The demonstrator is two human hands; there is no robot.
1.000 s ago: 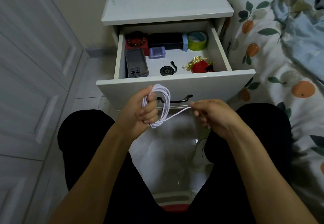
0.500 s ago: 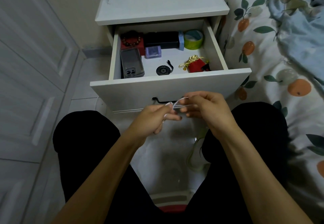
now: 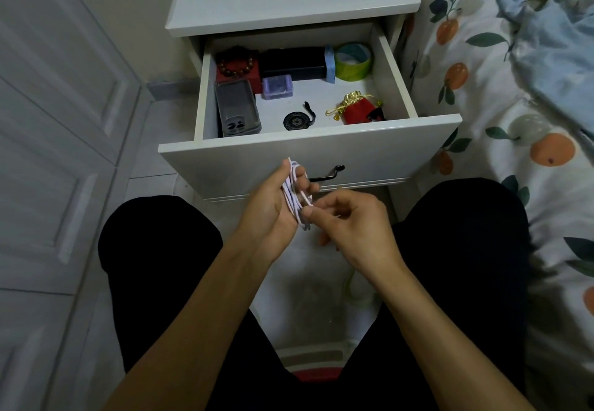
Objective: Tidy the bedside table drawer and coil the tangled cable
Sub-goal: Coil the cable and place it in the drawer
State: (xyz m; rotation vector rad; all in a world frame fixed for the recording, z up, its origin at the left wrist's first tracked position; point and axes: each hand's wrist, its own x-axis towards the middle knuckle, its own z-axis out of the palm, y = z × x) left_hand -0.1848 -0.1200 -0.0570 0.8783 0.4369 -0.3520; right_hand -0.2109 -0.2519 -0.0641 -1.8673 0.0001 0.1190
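Now the thin white charging cable is bunched into tight loops against the left hand, where a second ago it hung as one wide loop with a loose strand stretched out to the right. The left hand's grip is clenched around the bundle, fingers threaded through the loops. The right hand has come in close, thumb and forefinger pinching the last bit of cable at the bundle's lower end. By my read the coiling is nearly done and only the tail needs tucking.

Both hands sit in front of the white pulled-out drawer, just below its dark metal handle, so a lift has to clear the front edge. Inside, the left side is crowded: a grey clear phone case, a brown bead bracelet on a red box, a small lilac plastic box, a long black case. A green tape roll sits at the back right, a red and gold drawstring pouch front right, a round black disc near the front. Open floor shows in the middle, between the lilac box and the pouch, which looks the likeliest landing spot. The white bedside table overhangs the back.
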